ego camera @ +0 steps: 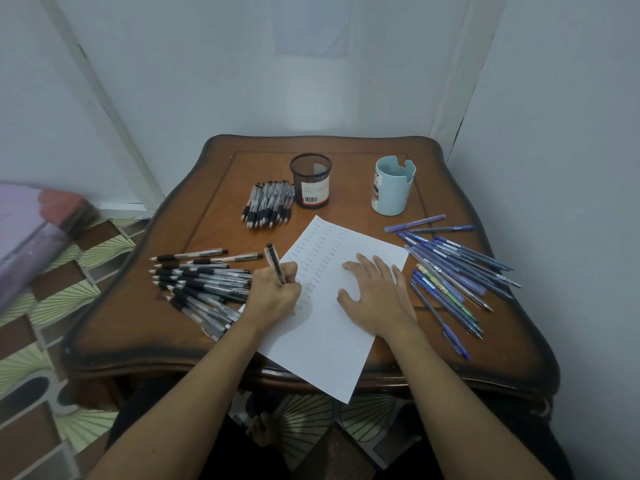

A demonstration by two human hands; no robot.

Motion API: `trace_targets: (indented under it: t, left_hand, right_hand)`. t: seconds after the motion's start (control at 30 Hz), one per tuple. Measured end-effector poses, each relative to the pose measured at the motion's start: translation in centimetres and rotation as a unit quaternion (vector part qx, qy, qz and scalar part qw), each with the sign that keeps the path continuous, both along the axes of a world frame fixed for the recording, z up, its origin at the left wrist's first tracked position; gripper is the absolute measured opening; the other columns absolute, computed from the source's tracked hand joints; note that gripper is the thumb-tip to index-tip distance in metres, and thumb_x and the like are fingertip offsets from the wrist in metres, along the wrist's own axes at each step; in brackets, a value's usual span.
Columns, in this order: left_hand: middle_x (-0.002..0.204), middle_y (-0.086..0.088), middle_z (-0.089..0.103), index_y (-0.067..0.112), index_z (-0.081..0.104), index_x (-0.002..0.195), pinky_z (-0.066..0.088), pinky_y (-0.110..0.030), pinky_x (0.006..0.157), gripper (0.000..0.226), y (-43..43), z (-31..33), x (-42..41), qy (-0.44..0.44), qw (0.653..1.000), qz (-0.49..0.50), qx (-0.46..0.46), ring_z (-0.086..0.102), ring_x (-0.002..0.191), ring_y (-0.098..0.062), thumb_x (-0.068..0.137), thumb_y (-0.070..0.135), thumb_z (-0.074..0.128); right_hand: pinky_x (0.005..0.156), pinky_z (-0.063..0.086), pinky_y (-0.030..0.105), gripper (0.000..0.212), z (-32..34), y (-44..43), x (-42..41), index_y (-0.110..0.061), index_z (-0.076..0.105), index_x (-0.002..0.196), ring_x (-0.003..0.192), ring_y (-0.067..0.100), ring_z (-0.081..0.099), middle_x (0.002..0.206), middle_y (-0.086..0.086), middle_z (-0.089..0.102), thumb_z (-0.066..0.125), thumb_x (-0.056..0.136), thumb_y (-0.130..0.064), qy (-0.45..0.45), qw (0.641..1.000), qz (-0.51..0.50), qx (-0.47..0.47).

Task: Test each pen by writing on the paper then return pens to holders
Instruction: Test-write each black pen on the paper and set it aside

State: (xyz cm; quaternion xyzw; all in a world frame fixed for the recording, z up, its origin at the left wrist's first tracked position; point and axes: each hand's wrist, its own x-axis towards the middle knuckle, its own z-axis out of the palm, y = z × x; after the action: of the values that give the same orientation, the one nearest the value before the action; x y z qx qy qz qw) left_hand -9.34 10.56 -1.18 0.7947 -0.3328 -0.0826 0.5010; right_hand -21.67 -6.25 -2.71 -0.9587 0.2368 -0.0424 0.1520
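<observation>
**While the left hand writes: smear, slip and roll-off risks**

As the left hand [275, 296] grips a black-grip click pen [274, 263] in curled fingers, tip hidden behind the hand at the left column of "test" words on the paper [325, 344], its heel could drag across fresh ink and smear it. The right hand [375, 296] lies flat, fingers spread, pinning the sheet. Its near corner overhangs the table [138, 327] edge, so a lifted palm could let it slide.

Loose black pens [201, 282] sprawl by the left rim and blue pens [450, 271] by the right (round barrels, likely to roll if nudged).

A black mesh holder [311, 181] and a pale blue holder [393, 192] stand at the back, seemingly empty.

Brown wooden top with a dark rim, set in a corner of pale walls, patterned tile floor [41, 306]
</observation>
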Motion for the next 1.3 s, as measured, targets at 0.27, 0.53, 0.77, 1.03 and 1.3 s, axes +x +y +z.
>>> trace_targets:
  t: [0.27,0.53,0.77,1.03,1.3]
  left_hand:
    - [0.047,0.010,0.023,0.028,0.027,0.047,0.021,-0.034,0.052,0.032,0.1,0.1,-0.1,-0.006,1.000,-0.012,-0.003,0.023,0.051,-0.013,0.063,0.005,0.043]
    - [0.048,0.012,0.025,0.026,0.028,0.048,0.022,-0.029,0.052,0.029,0.1,0.1,-0.1,0.006,1.000,-0.013,-0.013,0.026,0.052,-0.012,0.063,0.006,0.043]
    - [0.056,0.007,0.042,0.011,0.056,0.085,0.035,-0.028,0.053,0.003,0.1,0.3,0.6,0.122,0.991,-0.007,-0.051,0.041,0.052,-0.011,0.085,0.009,0.056]
    - [0.055,-0.009,0.054,0.022,0.067,0.110,0.041,-0.027,0.044,0.038,-0.4,1.7,0.7,0.143,0.988,0.012,-0.055,0.048,0.045,-0.019,0.105,0.046,0.037]
    - [0.058,-0.005,0.059,0.009,0.064,0.093,0.048,-0.026,0.044,0.039,-1.1,3.7,2.4,0.105,0.992,0.025,-0.064,0.055,0.046,-0.020,0.104,0.041,0.044]
  right_hand:
    - [0.121,0.000,0.051,0.066,-0.1,0.0,0.0,-0.040,0.032,0.148,0.153,0.020,0.009,0.165,-0.008,0.016,0.030,0.087,-0.065,-0.002,1.000,0.002,0.002]
    - [0.122,0.000,0.051,0.069,0.2,0.1,-0.1,-0.040,0.032,0.148,0.153,0.019,0.009,0.165,-0.009,0.016,0.027,0.084,-0.066,-0.001,1.000,0.001,0.003]
    - [0.121,0.000,0.052,0.068,0.3,0.1,-0.1,-0.040,0.032,0.148,0.153,0.020,0.009,0.165,-0.009,0.016,0.027,0.085,-0.065,0.000,1.000,0.001,0.006]
    - [0.121,0.000,0.052,0.069,0.3,0.2,0.0,-0.040,0.032,0.147,0.153,0.019,0.009,0.165,-0.009,0.016,0.026,0.084,-0.066,0.002,1.000,-0.001,0.006]
    - [0.121,-0.001,0.052,0.068,0.3,0.1,0.0,-0.040,0.032,0.147,0.153,0.020,0.009,0.165,-0.009,0.016,0.027,0.085,-0.066,0.000,1.000,0.001,0.008]
